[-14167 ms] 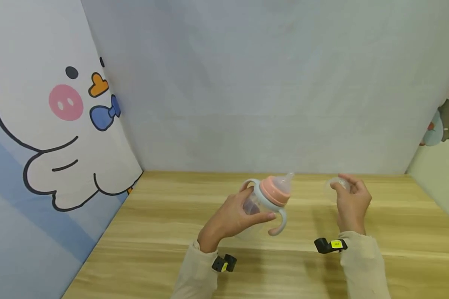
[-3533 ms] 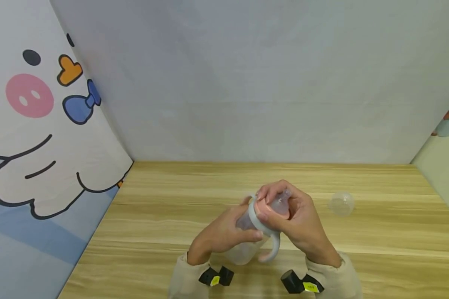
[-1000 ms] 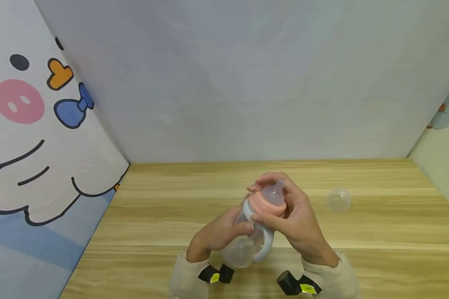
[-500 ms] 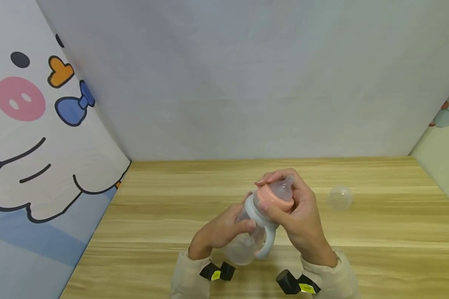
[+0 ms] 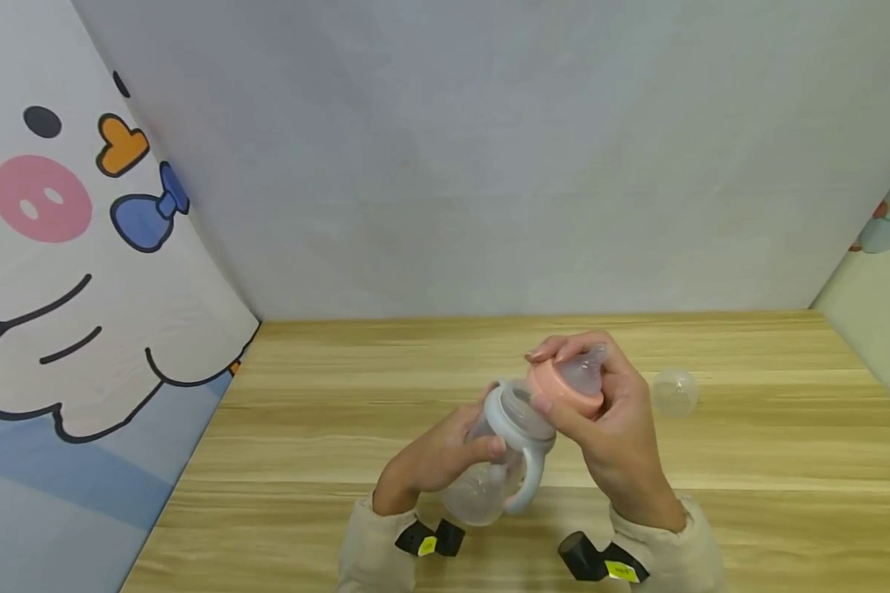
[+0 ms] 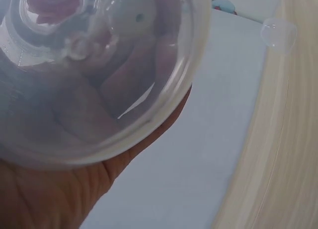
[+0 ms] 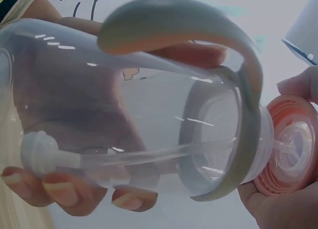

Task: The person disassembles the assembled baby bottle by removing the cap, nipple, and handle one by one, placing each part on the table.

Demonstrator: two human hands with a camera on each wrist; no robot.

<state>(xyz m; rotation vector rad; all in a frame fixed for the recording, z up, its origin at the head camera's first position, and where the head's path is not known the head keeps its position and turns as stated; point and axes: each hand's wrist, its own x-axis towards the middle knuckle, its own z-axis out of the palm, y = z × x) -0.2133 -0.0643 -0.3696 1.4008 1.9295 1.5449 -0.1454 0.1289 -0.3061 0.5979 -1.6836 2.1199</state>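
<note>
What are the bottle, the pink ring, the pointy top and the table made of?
The bottle looks like glossy plastic, maybe glass: light glares off it and the straw shows through. The pink ring seems hard, shiny plastic, with molded grooves inside. The pointy top is clear and smooth, perhaps silicone; softness can't be seen. The table looks like smooth wood, with streaky grain, possibly printed.

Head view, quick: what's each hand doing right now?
Left hand: closed, gripping the clear bottle.
Right hand: closed, holding the pink collar with its teat.
</note>
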